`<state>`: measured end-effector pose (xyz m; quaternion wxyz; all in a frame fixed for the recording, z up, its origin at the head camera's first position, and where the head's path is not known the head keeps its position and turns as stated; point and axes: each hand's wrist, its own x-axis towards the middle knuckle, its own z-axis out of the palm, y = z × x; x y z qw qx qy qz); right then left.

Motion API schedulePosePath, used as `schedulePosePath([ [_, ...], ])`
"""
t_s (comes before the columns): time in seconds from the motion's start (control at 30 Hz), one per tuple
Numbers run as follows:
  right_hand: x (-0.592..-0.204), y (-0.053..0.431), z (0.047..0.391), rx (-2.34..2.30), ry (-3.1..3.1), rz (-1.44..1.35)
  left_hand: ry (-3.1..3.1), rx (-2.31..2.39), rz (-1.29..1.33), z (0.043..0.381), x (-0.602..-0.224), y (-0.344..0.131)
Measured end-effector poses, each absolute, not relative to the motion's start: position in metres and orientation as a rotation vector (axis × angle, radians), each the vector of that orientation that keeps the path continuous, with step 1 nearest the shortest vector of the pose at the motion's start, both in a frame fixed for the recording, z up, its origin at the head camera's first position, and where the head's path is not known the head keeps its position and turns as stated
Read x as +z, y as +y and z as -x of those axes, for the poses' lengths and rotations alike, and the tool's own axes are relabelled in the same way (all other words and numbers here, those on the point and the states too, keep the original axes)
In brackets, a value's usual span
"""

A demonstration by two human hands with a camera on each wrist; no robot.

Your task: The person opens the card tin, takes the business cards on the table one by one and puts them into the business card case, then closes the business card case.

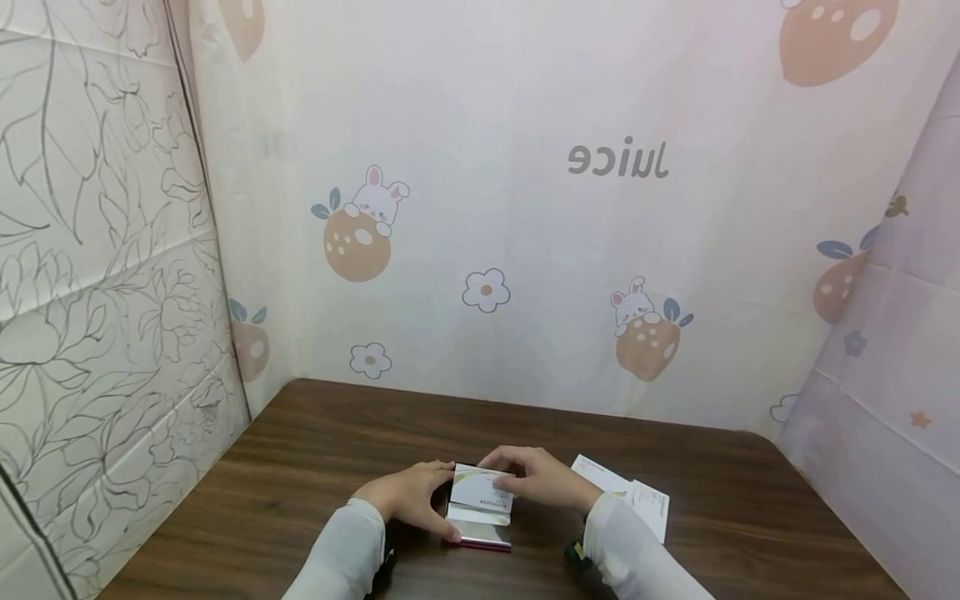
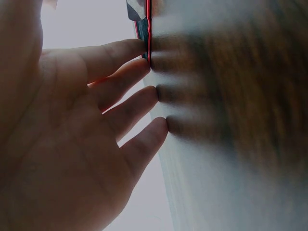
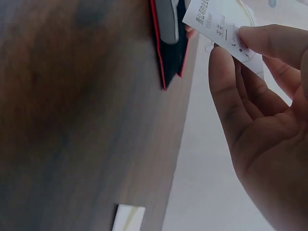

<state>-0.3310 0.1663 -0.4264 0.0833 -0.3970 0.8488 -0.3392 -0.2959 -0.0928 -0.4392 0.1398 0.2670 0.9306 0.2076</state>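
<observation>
A business card case with a silvery face, black inside and red edge lies open on the table in front of me. My left hand holds it at its left side, thumb at the near corner and fingers at the far one. In the left wrist view, several fingertips rest on the table and against the case's edge. My right hand pinches a white printed business card between thumb and fingers, tilted above the case. Below that card, another white card shows at the case.
Right of the case, beside my right forearm, two white cards lie partly overlapping on the dark wood table. A patterned curtain hangs behind the table's far edge, with more curtain on both sides.
</observation>
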Motion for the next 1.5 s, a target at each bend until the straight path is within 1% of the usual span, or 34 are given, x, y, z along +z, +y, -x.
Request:
schedulePosePath([
  [0.17, -0.431, 0.163, 0.327, -1.01, 2.534, 1.203, 2.689, 0.606, -0.764, 0.295, -0.439, -0.092],
  [0.43, -0.437, 0.157, 0.323, -0.877, 2.599, 1.257, 2.696, 0.573, -0.739, 0.295, -0.439, -0.093],
  [0.97, -0.431, 0.152, 0.314, -0.721, 2.572, 1.332, 2.685, 0.595, -0.776, 0.294, -0.438, -0.094],
  [1.5, -0.433, 0.148, 0.31, -0.599, 2.576, 1.327, 2.676, 0.61, -0.786, 0.294, -0.439, -0.094],
])
